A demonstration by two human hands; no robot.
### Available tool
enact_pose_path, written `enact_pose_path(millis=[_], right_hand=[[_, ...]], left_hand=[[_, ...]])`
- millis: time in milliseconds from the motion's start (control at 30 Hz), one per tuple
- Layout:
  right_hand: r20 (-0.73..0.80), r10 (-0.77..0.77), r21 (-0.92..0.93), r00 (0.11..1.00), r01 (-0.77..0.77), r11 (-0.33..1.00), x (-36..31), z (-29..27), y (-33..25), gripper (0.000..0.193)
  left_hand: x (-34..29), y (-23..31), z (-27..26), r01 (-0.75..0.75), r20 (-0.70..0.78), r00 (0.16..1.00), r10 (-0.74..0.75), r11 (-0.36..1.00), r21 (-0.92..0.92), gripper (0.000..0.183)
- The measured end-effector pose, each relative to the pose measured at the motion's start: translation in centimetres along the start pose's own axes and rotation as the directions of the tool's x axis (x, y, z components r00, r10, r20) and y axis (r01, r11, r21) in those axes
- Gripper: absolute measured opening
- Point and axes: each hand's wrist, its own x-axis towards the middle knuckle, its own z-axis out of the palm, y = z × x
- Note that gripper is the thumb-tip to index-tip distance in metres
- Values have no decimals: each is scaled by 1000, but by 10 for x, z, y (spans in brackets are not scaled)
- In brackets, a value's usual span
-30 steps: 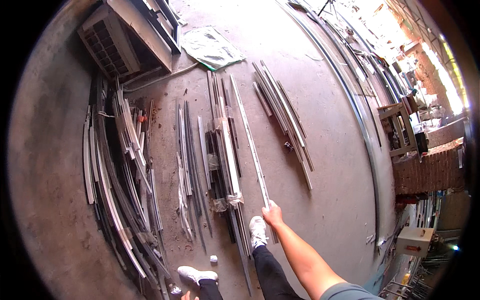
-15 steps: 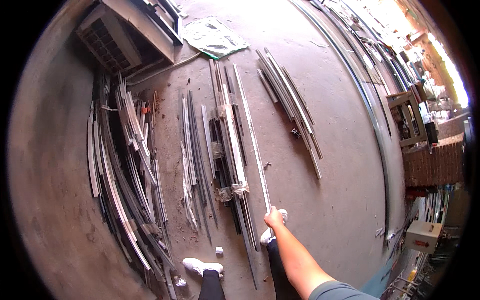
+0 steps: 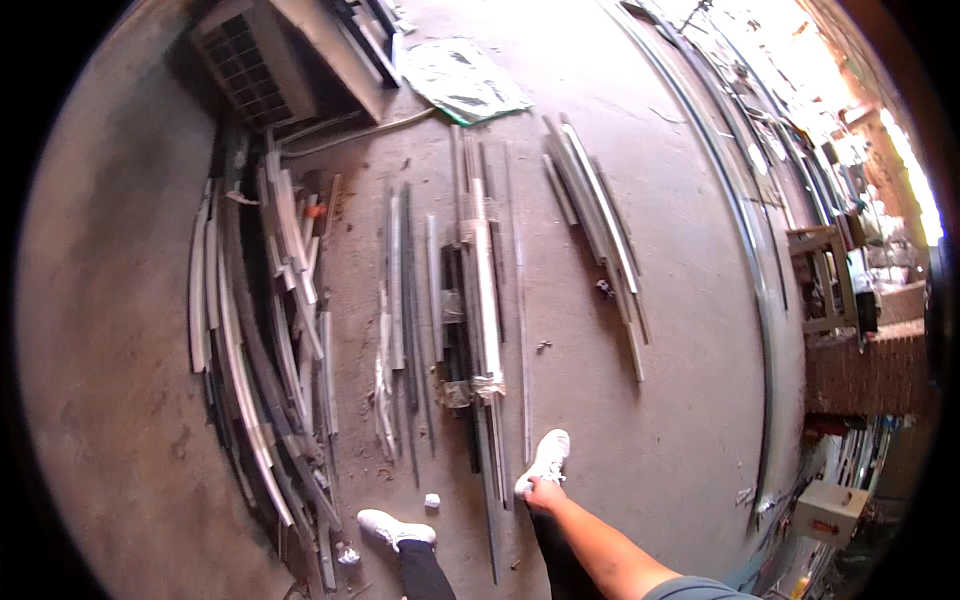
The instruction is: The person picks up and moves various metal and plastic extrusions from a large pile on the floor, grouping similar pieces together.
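My right hand (image 3: 542, 493) hangs low over my white right shoe (image 3: 548, 458); whether its fingers are apart or closed does not show clearly. Just left of that shoe, a long thin metal bar (image 3: 521, 320) lies on the floor, its near end apart from the hand. Alongside it on the left is a bundle of long metal profiles (image 3: 486, 300), wrapped in places with clear tape. My left hand is out of view.
Loose dark and silver strips (image 3: 400, 300) lie left of the bundle, with a bigger heap (image 3: 235, 330) beyond. Another group of bars (image 3: 600, 220) lies right. A plastic sheet (image 3: 465, 80) and a grilled box unit (image 3: 260, 65) are far ahead. Long rails (image 3: 735, 200) run along the right.
The long bar that my right hand held at its near end now lies on the floor, away from the hand. My hand has moved lower and nearer, and the view has shifted slightly.
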Motion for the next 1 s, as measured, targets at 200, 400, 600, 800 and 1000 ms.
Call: enact_pose_path(millis=[200,400,600,800,1000], right_hand=[[-28,14,-9,999,-14,1000,-40,16,4,56],[-145,59,-1,988,-60,998,-91,26,-55,52],[-147,-186,237,972,217,947,-157,55,-203,51],[22,-577,453,816,506,734,-269,52,-372,44],[33,-443,461,896,379,802,-244,82,-344,43]], left_hand=[[22,-13,-29,-2,-53,999,-5,993,-121,46],[51,-82,-68,-57,-164,986,11,959,-277,48],[67,-155,-97,-9,-18,1000,4,951,-309,54],[70,-177,-84,11,165,986,32,966,-258,56],[117,-146,-83,27,200,978,56,921,-389,52]])
